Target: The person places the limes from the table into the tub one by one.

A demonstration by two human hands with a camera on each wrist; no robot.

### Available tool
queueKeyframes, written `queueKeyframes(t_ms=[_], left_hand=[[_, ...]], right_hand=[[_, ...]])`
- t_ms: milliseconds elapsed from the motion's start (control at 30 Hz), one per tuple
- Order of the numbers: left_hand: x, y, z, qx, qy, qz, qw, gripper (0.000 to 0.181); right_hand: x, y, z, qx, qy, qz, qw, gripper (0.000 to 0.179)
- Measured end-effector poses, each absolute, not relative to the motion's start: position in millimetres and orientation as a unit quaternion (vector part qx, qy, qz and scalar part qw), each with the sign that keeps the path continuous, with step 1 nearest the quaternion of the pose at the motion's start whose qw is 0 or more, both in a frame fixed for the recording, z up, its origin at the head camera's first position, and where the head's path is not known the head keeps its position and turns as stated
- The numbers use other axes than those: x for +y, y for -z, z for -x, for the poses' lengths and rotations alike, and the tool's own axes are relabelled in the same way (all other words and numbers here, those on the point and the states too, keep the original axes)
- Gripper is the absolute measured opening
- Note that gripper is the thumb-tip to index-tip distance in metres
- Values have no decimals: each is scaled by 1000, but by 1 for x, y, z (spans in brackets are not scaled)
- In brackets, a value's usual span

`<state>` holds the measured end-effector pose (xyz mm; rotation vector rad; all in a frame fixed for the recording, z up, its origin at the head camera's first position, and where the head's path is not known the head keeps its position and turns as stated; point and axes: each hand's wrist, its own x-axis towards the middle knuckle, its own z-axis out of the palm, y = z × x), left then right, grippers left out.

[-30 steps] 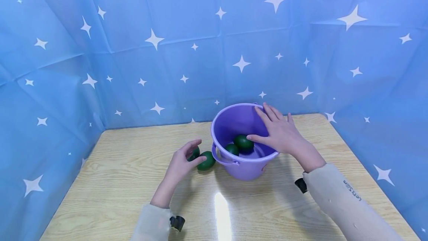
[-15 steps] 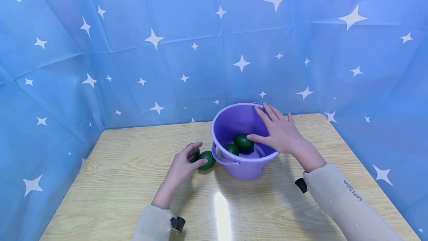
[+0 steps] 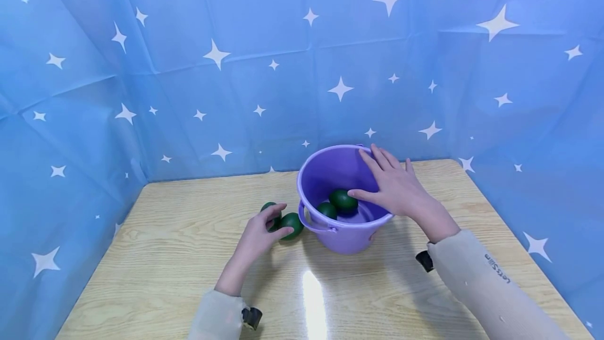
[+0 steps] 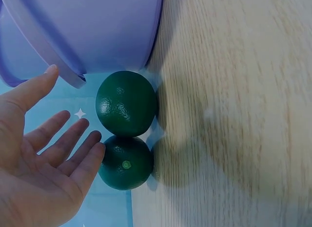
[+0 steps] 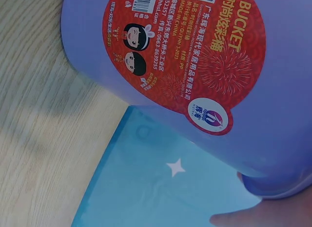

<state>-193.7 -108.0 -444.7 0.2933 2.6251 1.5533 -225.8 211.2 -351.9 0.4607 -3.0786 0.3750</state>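
Note:
Two dark green, lime-like fruits lie on the table left of a purple bucket (image 3: pixel 346 235). In the head view, the nearer fruit (image 3: pixel 291 225) is beside the bucket, and my left hand partly covers the farther fruit (image 3: pixel 271 209). My left hand (image 3: pixel 257 232) is beside them with fingers spread; in the left wrist view its fingertips (image 4: pixel 92 144) reach the edge of one fruit (image 4: pixel 126 163), contact unclear. My right hand (image 3: pixel 398 188) rests across the bucket's right rim, fingers extended, thumb over the opening. Two more green fruits (image 3: pixel 343 201) lie inside the bucket.
The wooden table (image 3: pixel 165 256) runs to a blue, star-patterned cloth (image 3: pixel 264 67) at the back and sides. The bucket's handle (image 3: pixel 316 227) hangs at its front left. A red label (image 5: pixel 185 46) is on the bucket's outer wall.
My left hand has shifted slightly nearer and right, so more of the farther fruit shows. The right hand and bucket look still.

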Motion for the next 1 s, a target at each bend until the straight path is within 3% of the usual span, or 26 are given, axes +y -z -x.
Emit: queueKeyframes(t_ms=[1000], left_hand=[[-108,454,195,880,-462,-104,38,57]], right_hand=[[210,349,224,-982,-120,-147,2,100]])
